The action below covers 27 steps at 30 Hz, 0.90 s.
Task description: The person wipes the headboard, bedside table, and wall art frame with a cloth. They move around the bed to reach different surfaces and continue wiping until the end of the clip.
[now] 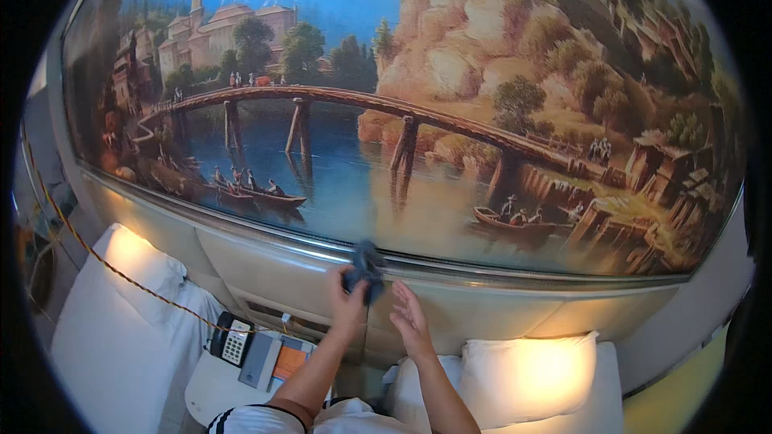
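Observation:
A crumpled dark blue-grey cloth [367, 271], blurred, is gripped in my left hand [347, 298] just below and partly over the metal-coloured lower frame edge [434, 265] of a large landscape painting [338, 150]. To the right of the cloth, my right hand [411, 320] is raised with its fingers apart and nothing in it. Behind both hands runs a padded beige headboard panel [271, 265]. Whether the cloth touches the frame cannot be told.
Below left, a bedside table [208, 392] holds a corded telephone [232, 340], a grey folder [260, 361] and an orange booklet [289, 363]. A twisted cord [145, 289] crosses the left side. Beds with white pillows [531, 374] flank the table.

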Motion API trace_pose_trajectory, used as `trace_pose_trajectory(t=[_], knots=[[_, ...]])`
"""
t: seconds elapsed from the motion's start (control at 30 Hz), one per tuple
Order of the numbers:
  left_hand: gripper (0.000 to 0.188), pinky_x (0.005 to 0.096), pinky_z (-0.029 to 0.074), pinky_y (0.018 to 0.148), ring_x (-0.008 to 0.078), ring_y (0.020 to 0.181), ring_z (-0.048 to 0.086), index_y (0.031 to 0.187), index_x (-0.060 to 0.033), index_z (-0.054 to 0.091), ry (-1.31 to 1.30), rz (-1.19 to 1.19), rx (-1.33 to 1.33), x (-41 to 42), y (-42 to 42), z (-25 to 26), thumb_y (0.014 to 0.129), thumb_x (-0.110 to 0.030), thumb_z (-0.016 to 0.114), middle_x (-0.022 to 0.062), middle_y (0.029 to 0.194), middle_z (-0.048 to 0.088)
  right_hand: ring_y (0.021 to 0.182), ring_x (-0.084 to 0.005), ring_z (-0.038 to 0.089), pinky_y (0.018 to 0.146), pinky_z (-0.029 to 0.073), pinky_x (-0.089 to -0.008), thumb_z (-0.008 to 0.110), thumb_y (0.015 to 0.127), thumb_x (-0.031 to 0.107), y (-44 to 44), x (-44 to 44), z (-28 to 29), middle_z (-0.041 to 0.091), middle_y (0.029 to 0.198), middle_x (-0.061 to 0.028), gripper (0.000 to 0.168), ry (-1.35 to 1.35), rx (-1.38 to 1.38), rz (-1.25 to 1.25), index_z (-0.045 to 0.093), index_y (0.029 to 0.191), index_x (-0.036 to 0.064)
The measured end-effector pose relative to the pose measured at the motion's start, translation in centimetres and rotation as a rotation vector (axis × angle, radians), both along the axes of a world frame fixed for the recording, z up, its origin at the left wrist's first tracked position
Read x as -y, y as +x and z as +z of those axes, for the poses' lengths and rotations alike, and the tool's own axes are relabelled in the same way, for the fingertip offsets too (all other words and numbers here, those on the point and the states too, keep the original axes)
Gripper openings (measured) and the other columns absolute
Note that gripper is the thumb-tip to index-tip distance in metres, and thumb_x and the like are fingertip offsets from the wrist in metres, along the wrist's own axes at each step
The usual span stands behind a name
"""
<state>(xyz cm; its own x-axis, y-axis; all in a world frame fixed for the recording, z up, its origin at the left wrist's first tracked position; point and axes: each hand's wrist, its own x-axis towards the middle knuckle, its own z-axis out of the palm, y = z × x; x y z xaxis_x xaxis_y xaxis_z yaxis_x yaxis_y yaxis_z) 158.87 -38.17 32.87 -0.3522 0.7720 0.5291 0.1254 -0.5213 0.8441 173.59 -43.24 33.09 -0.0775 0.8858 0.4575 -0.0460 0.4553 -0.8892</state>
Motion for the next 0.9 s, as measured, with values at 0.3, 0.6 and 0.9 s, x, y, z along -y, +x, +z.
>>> trace_pose_trajectory(t=[0.3, 0.6, 0.9], knots=[[0.039, 0.0446, 0.031, 0.096, 0.0370, 0.107, 0.043, 0.117, 0.0041, 0.046, 0.142, 0.698, -0.002, -11.6, -6.3, 5.9, 0.083, -0.010, 0.058, 0.0223, 0.113, 0.048, 0.116, -0.0209, 0.047, 0.095, 0.038, -0.0322, 0.048, 0.087, 0.006, 2.9, -2.3, 0.6, 0.049, 0.127, -0.0146, 0.055, -0.121, -0.087, -0.198, 0.031, 0.139, 0.008], [0.040, 0.0425, 0.034, 0.073, 0.0285, 0.086, 0.045, 0.109, -0.0089, 0.055, 0.201, 0.053, -0.791, -6.9, 11.6, 1.1, 0.073, -0.025, 0.062, 0.0094, 0.090, 0.048, 0.122, -0.0284, 0.040, 0.104, 0.028, -0.0400, 0.054, 0.089, 0.020, 1.9, -6.6, 1.4, 0.040, 0.134, -0.0178, 0.055, 0.191, 0.159, -0.669, 0.033, 0.136, -0.001], [0.041, 0.0503, 0.031, 0.088, 0.0380, 0.097, 0.042, 0.111, -0.0004, 0.050, 0.339, 0.590, -0.320, -10.7, -0.6, 3.7, 0.073, -0.010, 0.062, 0.0178, 0.103, 0.048, 0.125, -0.0326, 0.039, 0.106, 0.028, -0.0401, 0.054, 0.087, 0.016, 3.2, -6.1, 2.0, 0.042, 0.133, -0.0192, 0.045, 0.182, 0.333, -0.627, 0.045, 0.128, -0.001]])
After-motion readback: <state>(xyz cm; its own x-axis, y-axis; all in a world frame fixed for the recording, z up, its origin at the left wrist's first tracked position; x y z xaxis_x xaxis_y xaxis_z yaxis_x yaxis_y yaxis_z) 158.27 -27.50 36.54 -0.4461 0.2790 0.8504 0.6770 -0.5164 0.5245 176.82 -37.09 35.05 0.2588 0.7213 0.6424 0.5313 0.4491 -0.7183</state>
